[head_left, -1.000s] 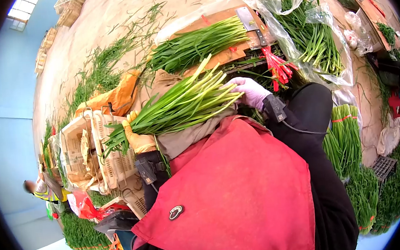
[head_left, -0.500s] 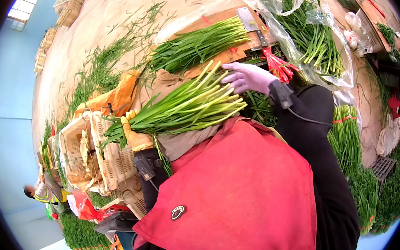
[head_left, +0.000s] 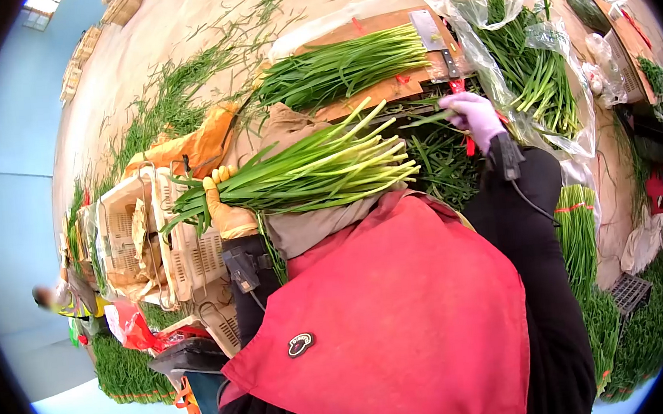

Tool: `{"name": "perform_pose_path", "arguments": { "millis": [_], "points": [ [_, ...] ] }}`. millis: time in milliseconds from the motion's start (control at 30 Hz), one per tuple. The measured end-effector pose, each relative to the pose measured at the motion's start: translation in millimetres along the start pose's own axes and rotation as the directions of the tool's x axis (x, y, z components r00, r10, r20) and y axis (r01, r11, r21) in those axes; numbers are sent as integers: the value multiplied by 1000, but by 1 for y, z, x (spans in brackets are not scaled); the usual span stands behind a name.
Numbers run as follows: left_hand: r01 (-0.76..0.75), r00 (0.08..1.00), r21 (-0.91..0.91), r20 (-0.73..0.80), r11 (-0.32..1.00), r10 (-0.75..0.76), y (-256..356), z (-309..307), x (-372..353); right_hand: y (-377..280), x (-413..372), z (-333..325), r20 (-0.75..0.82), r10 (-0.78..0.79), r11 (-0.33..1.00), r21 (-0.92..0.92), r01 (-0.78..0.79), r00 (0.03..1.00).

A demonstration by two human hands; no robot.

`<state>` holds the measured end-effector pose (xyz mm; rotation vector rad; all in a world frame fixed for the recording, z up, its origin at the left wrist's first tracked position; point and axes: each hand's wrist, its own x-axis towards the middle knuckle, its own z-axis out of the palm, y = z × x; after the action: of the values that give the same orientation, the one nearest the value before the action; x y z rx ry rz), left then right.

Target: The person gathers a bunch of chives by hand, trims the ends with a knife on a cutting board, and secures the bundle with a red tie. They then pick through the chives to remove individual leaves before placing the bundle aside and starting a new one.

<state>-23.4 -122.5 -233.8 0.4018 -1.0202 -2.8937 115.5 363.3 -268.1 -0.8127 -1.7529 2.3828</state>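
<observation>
Clutching the leafy end of a bunch of green stalks (head_left: 321, 169), the yellow-gloved left hand (head_left: 226, 207) has its fingers wrapped tight round the leaves. That bunch lies slantwise over the person's lap, pale cut ends fanned toward the right. And over there, the lilac-gloved right hand (head_left: 475, 118), thumb and fingers pressed together, pinches a single loose green blade (head_left: 424, 119) above a dark heap of loose leaves (head_left: 444, 167); whether a container sits around that heap, I cannot tell.

To the containers now! A clear plastic bag (head_left: 586, 128), mouth gaping, holds green stalks, pale ends lowermost in view. On the left, a cream slatted crate (head_left: 195, 256) stands beside the bunch's leaf tips, with crumpled brown paper (head_left: 140, 230) inside. Far right, a dark crate (head_left: 632, 292) sits amid greens, its contents too small to make out. Up front, a brown board (head_left: 408, 88) carries a second bunch (head_left: 344, 64) and a cleaver (head_left: 428, 32).
</observation>
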Motion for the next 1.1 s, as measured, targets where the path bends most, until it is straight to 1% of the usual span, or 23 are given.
{"name": "perform_pose_path", "arguments": {
  "millis": [33, 67, 133, 167, 200, 267, 333, 400, 467, 500, 600, 633, 733, 767, 800, 833, 867, 900, 933, 967, 1000, 1067, 1100],
  "points": [
    [-4, 1000, -10, -17, 1000, 4, 0, 7, -6, 17, 7, -28, 68, 19, 964, -267, 0, 997],
    [-6, 999, -21, -33, 1000, 6, -1, 10, -9, 33, 15, -45, 127, 53, 857, -514, 20, 990],
    [-19, 1000, -39, 6, 999, 19, -1, 9, -9, 18, -17, -30, 229, -107, 722, -651, 233, 968],
    [-21, 1000, -48, 14, 999, 22, -1, 11, -10, 4, -28, -12, 217, -98, 794, -571, 208, 971],
    [-24, 999, -56, 23, 998, 25, -1, 12, -11, -9, -38, 7, 221, -186, 753, -594, 283, 957],
    [-7, 999, -87, 41, 996, 11, 0, 14, -13, -24, -54, 43, 255, -241, 749, -564, 347, 936],
    [25, 996, -130, 89, 991, -13, 3, 13, -14, -22, -68, 77, 377, -357, 648, -559, 518, 854],
    [17, 995, -134, 99, 991, -3, 4, 16, -18, -15, -83, 110, 464, -532, 583, -406, 704, 708],
    [8, 996, -133, 92, 991, 4, 6, 16, -22, -17, -90, 139, 581, -483, 399, -520, 756, 655],
    [7, 996, -128, 85, 992, 4, 6, 16, -22, -8, -82, 147, 652, -453, 358, -492, 794, 608],
    [23, 994, -146, 112, 989, -7, 5, 23, -23, 2, -73, 167, 723, -259, 317, -562, 764, 640],
    [25, 992, -156, 124, 987, -6, 7, 25, -25, 5, -68, 170, 722, -269, 324, -555, 766, 637],
    [14, 993, -135, 117, 991, 1, 11, 31, -31, 5, -63, 153, 667, -368, 309, -569, 762, 648],
    [9, 993, -131, 120, 991, 7, 11, 31, -32, 3, -63, 141, 628, -357, 294, -627, 721, 691],
    [13, 992, -132, 127, 991, 4, 11, 28, -31, 12, -51, 120, 622, -343, 262, -656, 708, 704],
    [18, 991, -133, 135, 991, 0, 11, 25, -29, 9, -48, 104, 610, -250, 233, -716, 658, 752],
    [22, 989, -133, 145, 991, -3, 11, 23, -27, 5, -51, 88, 549, -209, 231, -777, 586, 809],
    [14, 990, -127, 138, 992, 4, 10, 22, -27, 14, -42, 66, 475, -112, 195, -851, 488, 873],
    [7, 991, -121, 133, 993, 9, 9, 22, -28, 22, -34, 45, 385, -27, 123, -915, 385, 922],
    [-3, 992, -116, 129, 993, 18, 9, 23, -27, 27, -31, 27, 300, 52, 78, -952, 295, 953],
    [13, 990, -132, 139, 991, 6, 9, 22, -26, 41, -23, 4, 277, 128, 4, -960, 279, 952],
    [42, 987, -159, 159, 986, -16, 10, 18, -23, 48, -26, -18, 256, 222, -2, -965, 263, 941],
    [21, 992, -150, 123, 988, -3, 10, 17, -23, 50, -28, -19, 240, 140, 96, -969, 228, 961]
  ]
}}
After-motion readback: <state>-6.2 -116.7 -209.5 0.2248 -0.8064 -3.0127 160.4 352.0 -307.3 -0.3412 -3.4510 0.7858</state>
